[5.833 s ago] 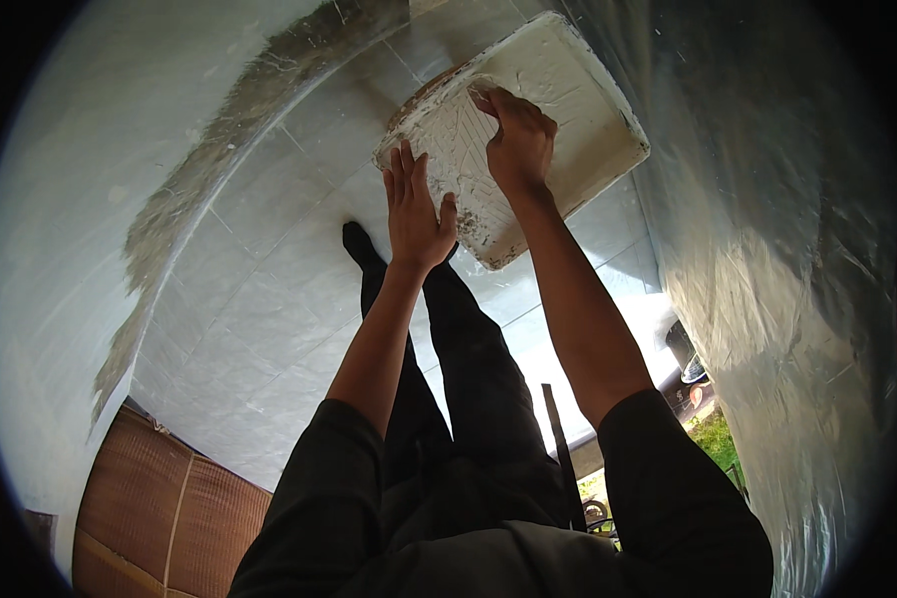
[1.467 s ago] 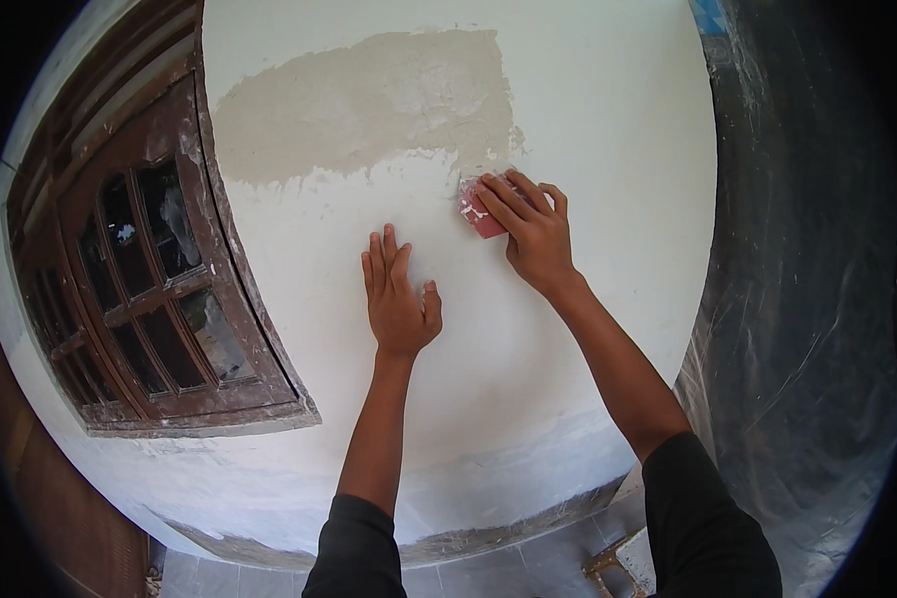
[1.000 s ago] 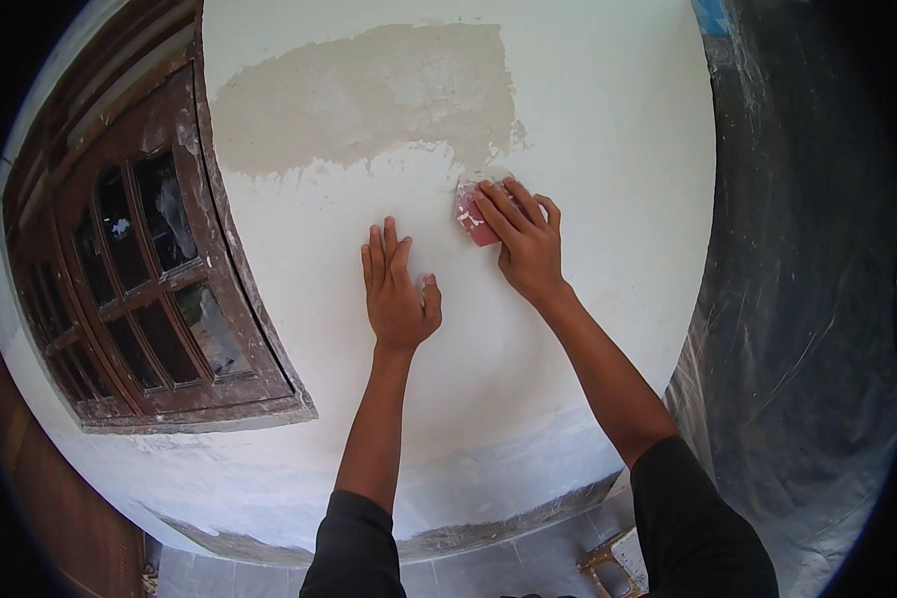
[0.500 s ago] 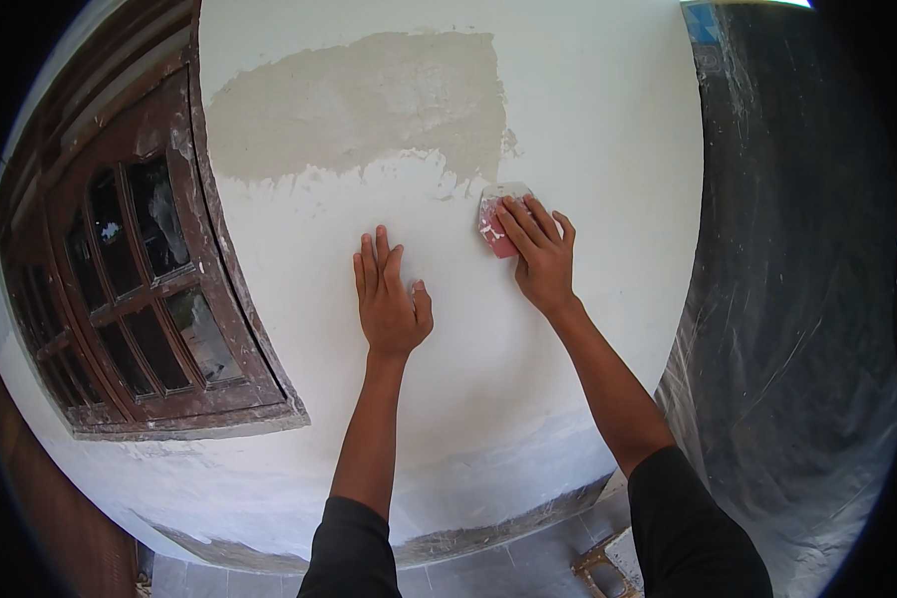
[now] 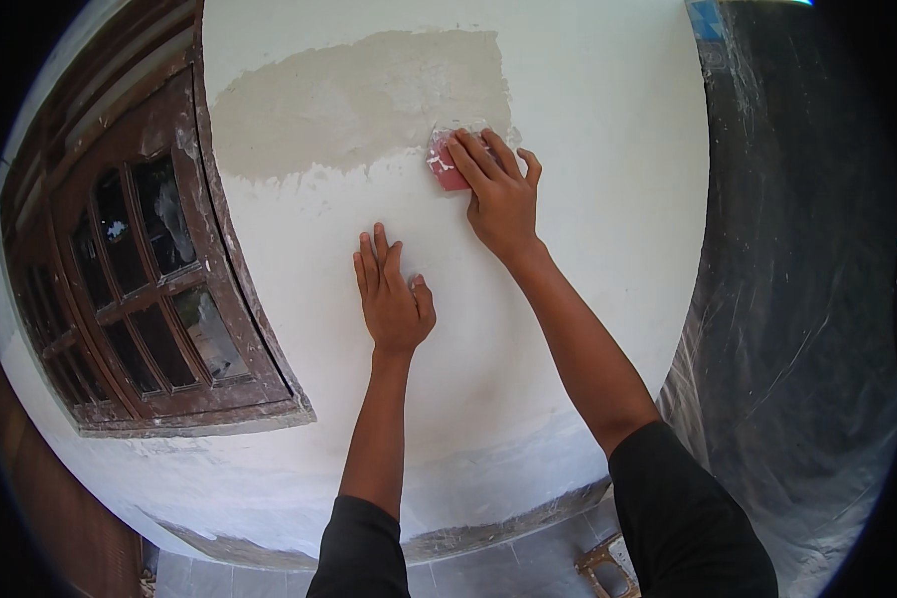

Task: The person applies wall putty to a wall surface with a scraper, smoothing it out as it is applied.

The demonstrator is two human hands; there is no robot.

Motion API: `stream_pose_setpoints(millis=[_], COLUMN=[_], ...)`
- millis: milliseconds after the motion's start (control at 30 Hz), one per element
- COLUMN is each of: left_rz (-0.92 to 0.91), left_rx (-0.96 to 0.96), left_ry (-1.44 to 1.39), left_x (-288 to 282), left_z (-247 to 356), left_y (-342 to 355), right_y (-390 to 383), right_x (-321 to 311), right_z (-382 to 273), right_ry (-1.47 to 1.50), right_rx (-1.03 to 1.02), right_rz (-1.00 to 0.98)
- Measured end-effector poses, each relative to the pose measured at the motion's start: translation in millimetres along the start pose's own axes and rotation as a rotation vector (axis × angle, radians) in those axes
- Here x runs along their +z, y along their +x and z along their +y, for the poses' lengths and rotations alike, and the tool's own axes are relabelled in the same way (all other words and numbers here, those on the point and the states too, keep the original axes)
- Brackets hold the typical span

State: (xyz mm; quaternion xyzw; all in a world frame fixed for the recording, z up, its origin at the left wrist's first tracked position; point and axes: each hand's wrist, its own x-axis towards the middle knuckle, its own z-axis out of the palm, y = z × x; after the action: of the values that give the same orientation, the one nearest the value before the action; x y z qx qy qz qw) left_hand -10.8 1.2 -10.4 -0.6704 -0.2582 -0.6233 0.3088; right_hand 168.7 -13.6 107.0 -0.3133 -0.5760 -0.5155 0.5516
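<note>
Held under the fingers of my right hand (image 5: 501, 204) is a flat reddish putty spreader (image 5: 449, 169), smeared with white. Its upper edge meets the wall at the lower right border of a bare beige-grey patch (image 5: 339, 105). My fingers cover part of the spreader. Lower and to the left, my left hand (image 5: 395, 304) rests on the white wall (image 5: 488, 369) with its fingers stretched out and nothing in it. White filler with a ragged edge runs along the underside of the patch.
A brown wooden window (image 5: 159, 289) with dark panes fills the left side. Dark plastic sheeting (image 5: 797, 299) hangs at the right. Below are grey floor tiles (image 5: 468, 576) and a hollow block-like object (image 5: 608, 570) beside my right sleeve.
My right hand has moved the spreader up and to the left, from below the patch's right corner onto its lower edge. The left hand stays in place on the wall.
</note>
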Motion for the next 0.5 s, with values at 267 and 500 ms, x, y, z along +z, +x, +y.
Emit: stream_pose_setpoints(millis=[267, 500], left_rz=[0.03, 0.028], left_rx=[0.008, 0.0], left_ry=[0.015, 0.03], left_x=[-4.9, -0.9], left_z=[-6.9, -0.8], left_y=[-0.1, -0.6], right_y=[-117.9, 18.3], right_x=[-49.0, -20.0], right_z=[-16.9, 27.0], right_ry=[0.098, 0.053], right_rx=[0.02, -0.024], right_rz=[-0.159, 0.04])
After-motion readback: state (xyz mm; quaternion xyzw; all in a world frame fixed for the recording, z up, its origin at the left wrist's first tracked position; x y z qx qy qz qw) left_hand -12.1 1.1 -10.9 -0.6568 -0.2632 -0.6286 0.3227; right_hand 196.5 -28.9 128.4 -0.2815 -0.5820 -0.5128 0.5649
